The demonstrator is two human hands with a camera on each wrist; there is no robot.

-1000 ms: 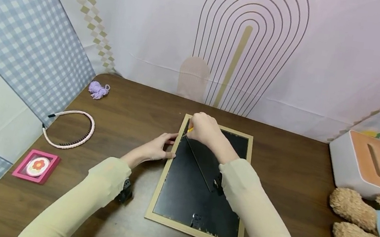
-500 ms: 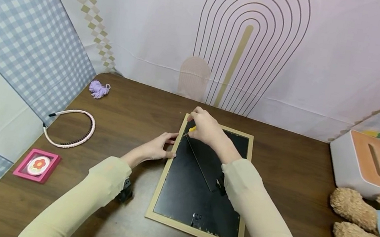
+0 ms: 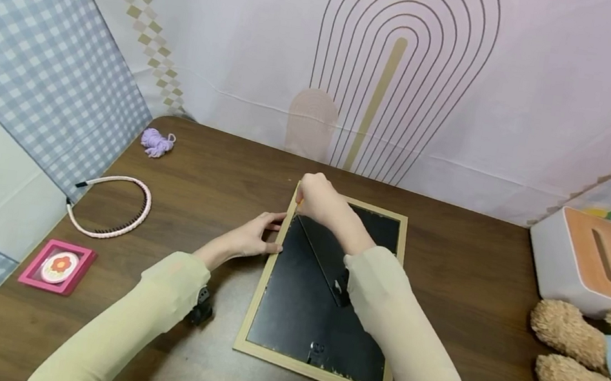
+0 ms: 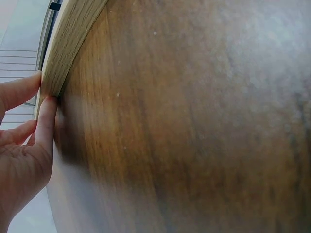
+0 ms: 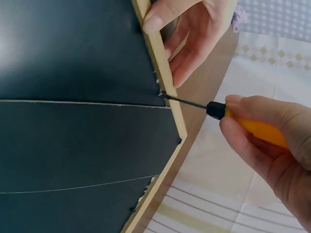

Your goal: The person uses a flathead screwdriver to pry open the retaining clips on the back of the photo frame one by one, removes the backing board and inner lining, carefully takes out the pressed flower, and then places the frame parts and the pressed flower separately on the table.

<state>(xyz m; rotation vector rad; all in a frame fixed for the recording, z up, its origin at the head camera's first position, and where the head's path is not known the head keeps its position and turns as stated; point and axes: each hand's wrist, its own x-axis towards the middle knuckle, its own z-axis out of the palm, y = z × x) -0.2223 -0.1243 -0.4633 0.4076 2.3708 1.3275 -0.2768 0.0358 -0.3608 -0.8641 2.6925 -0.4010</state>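
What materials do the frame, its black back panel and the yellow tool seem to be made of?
Frame: probably wood, perhaps wood-look veneer; pale, matte, with grain lines along its side.
Back panel: perhaps coated board; smooth black, softly shiny; rough pale bits show along its edge.
Yellow tool: handle likely plastic, from its even colour; shaft presumably metal, being thin, dark and straight.

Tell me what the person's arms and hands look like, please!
The left sleeve and right sleeve are long and pale cream, with loose cuffs. A little black gadget shows under the left wrist. The left hand and right hand wear no gloves.
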